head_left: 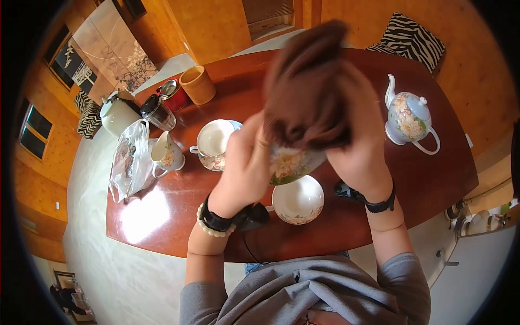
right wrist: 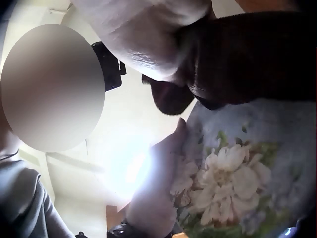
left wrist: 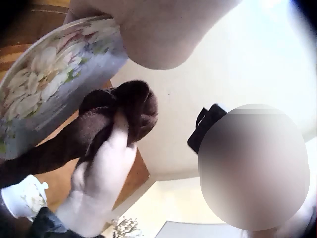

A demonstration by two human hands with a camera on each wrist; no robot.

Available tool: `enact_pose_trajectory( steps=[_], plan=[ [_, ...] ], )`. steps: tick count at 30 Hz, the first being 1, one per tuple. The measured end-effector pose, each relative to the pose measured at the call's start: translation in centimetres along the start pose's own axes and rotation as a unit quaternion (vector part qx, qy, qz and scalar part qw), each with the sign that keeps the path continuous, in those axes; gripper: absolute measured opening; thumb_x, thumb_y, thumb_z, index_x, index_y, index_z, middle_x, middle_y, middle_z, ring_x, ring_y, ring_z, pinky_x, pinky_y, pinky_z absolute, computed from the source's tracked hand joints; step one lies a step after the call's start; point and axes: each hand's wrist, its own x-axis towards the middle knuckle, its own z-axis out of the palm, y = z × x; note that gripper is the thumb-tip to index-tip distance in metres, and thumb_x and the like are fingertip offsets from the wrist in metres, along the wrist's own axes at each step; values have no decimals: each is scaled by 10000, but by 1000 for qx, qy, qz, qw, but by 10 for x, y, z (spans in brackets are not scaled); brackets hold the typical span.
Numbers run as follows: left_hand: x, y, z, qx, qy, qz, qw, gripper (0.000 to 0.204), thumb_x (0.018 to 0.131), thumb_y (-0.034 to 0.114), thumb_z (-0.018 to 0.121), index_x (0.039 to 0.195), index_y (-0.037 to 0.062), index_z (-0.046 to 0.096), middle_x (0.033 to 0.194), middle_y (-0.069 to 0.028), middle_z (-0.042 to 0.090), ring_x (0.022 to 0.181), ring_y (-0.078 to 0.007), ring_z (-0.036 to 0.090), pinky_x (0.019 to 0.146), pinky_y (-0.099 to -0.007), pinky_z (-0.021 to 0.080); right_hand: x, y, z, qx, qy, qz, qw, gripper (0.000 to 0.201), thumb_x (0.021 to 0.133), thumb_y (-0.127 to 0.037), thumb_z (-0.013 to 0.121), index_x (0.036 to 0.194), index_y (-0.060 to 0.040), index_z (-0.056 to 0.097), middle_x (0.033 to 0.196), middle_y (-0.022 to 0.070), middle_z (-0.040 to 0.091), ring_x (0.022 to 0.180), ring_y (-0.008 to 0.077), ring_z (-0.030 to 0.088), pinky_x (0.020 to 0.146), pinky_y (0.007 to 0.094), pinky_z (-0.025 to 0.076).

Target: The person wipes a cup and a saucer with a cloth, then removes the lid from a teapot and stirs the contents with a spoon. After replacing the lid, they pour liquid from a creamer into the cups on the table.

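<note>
My left hand (head_left: 244,162) grips the edge of a floral saucer (head_left: 290,165), raised above the table and tilted. In the left wrist view the painted flowers on the saucer (left wrist: 49,74) show large. My right hand (head_left: 362,138) holds a bunched dark brown cloth (head_left: 309,97), which hides much of the saucer in the head view. Folds of the cloth (right wrist: 247,59) lie against the saucer's upper part in the right wrist view. Below both hands, a white teacup (head_left: 298,201) with a floral outside stands upright on the table.
A floral teapot (head_left: 409,116) stands at the right of the red-brown table (head_left: 433,173). Leftward are another teacup (head_left: 214,138) on a saucer, a floral creamer (head_left: 168,153), a plastic bag (head_left: 129,162), a lidded jar (head_left: 158,112), a red tin (head_left: 173,96) and a wooden cup (head_left: 197,85).
</note>
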Motion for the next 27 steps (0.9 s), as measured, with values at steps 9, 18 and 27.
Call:
enact_pose_trajectory(
  steps=[9, 18, 27],
  plan=[
    [-7, -6, 4, -71, 73, 77, 992, 421, 973, 270, 351, 1101, -87, 534, 990, -144, 595, 950, -210, 548, 838, -310, 422, 1, 15, 2, 221, 10, 182, 958, 440, 664, 78, 618, 1080, -37, 533, 1018, 148, 600, 921, 230, 610, 805, 296, 462],
    [-1, -11, 8, -127, 100, 70, 984, 406, 939, 289, 407, 1116, -63, 507, 1022, -86, 572, 939, -137, 522, 833, -267, 403, -4, 44, 27, 341, 99, 205, 912, 297, 756, 55, 623, 1039, 23, 539, 936, 64, 626, 890, 110, 586, 773, 252, 462],
    [2, -4, 12, -74, 150, 5, 986, 232, 925, 166, 512, 901, -47, 598, 724, 9, 527, 694, -59, 446, 618, -224, 373, -1, 20, 8, 227, 59, 153, 960, 341, 674, 37, 660, 995, 9, 548, 798, 117, 649, 770, 173, 658, 685, 264, 488]
  ],
)
